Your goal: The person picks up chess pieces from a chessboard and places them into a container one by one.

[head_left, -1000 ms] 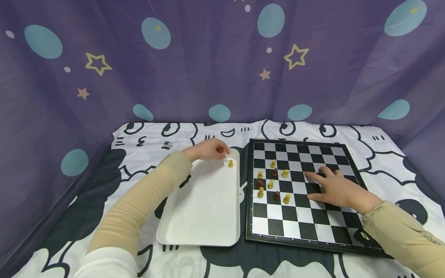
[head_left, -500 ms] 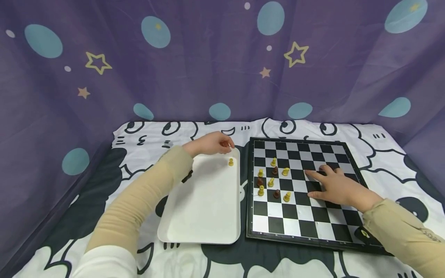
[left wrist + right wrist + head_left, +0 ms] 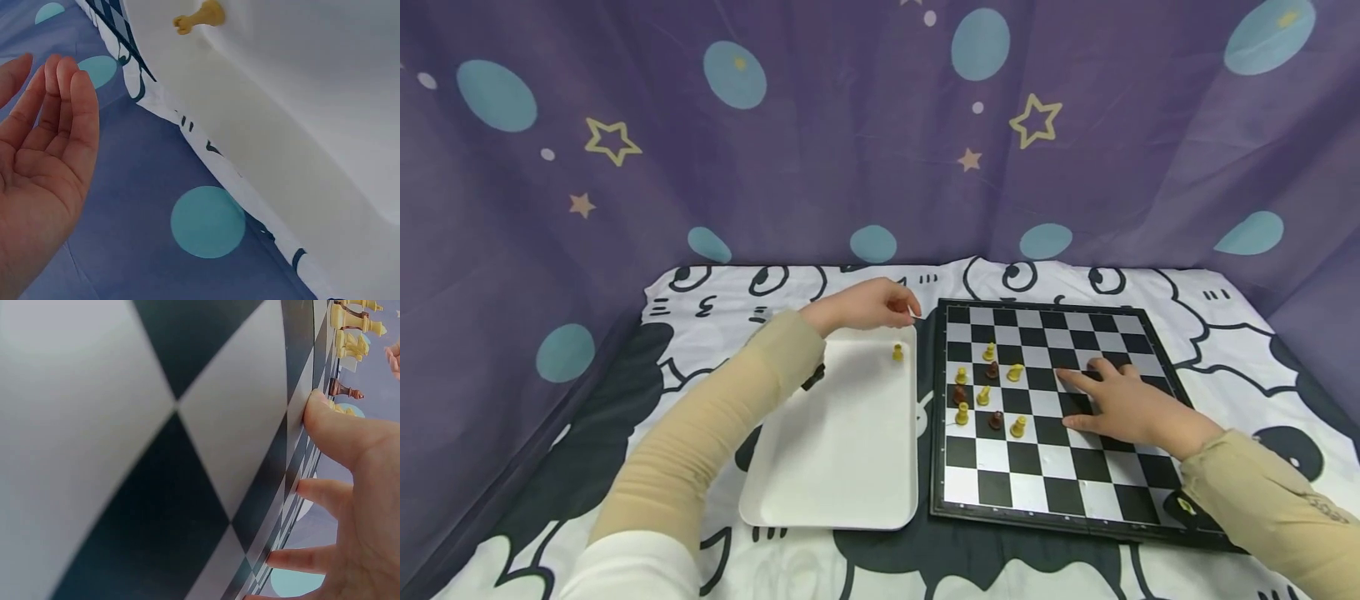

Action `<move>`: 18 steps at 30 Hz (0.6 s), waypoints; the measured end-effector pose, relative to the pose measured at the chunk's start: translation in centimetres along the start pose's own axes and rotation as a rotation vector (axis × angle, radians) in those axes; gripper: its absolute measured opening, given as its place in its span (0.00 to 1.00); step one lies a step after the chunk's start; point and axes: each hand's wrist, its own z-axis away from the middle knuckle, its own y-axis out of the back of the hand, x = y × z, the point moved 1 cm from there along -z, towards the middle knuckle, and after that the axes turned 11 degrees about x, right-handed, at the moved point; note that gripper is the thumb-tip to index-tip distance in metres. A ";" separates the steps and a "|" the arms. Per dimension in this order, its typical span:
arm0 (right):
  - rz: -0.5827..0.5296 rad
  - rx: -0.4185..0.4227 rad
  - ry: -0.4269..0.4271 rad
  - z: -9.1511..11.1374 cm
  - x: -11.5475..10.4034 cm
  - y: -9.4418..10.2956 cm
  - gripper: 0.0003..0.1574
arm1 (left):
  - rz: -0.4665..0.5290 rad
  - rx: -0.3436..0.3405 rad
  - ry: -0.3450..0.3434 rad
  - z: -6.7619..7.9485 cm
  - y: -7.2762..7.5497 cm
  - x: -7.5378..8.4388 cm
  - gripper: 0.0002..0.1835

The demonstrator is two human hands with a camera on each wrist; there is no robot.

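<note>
No readable words, brands or numbers, just tiny pale marks (image 3: 1037, 517) along the black frame (image 3: 1037, 521) of the chessboard (image 3: 1063, 467), possibly letters or digits but too small to make out, a yellow-green mark (image 3: 1185, 506), likewise illegible, on a dark oval object (image 3: 1187, 518) at the near right corner

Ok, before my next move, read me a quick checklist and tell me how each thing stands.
1. Left hand free: ok, it holds nothing.
2. Piece in the tray standing: ok, one yellow chess piece is upright near the far right corner.
3. That piece picked up: not ok, neither hand touches it.
4. Right hand off the chessboard: not ok, its fingertips rest on the squares.
5. Tray and board apart: ok, a strip of cloth shows between them.
6. Every piece on the board centred on its square: cannot tell, they are too small in the head view.
</note>
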 end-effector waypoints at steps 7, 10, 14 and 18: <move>0.000 0.006 0.006 0.1 0.0 0.1 0.53 | -0.045 -0.034 -0.028 -0.7 0.2 2.0 0.13; -0.004 0.004 0.007 0.1 0.0 0.1 0.53 | -0.070 -0.054 -0.044 -1.0 0.0 2.7 0.14; -0.003 0.006 0.009 0.1 0.0 0.1 0.53 | -0.085 -0.087 -0.063 -1.4 -0.7 3.5 0.18; 0.001 0.012 0.009 0.1 -0.1 0.0 0.53 | -0.085 -0.121 -0.085 -1.8 -1.6 3.9 0.19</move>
